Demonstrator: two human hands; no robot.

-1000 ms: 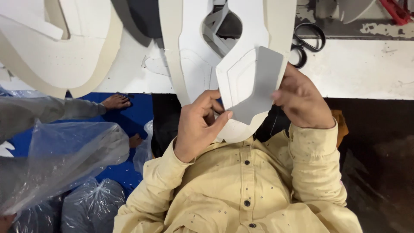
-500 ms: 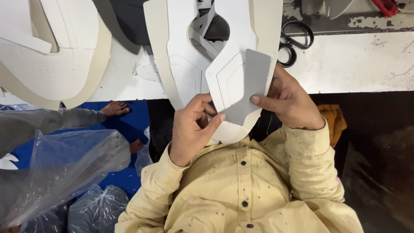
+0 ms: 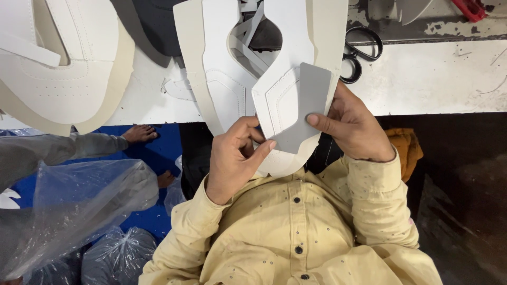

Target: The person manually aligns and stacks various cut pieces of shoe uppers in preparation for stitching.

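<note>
Left hand (image 3: 235, 158) pinches white shoe upper (image 3: 274, 100); right hand (image 3: 351, 126) closed on grey panel (image 3: 303, 108), long axis upright, overlapping upper's right edge

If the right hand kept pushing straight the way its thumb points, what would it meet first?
The right hand points its thumb leftward across the grey piece it already pinches. Further along lies the white shoe panel, then likely the left hand's fingers, though depth is unclear.
</note>
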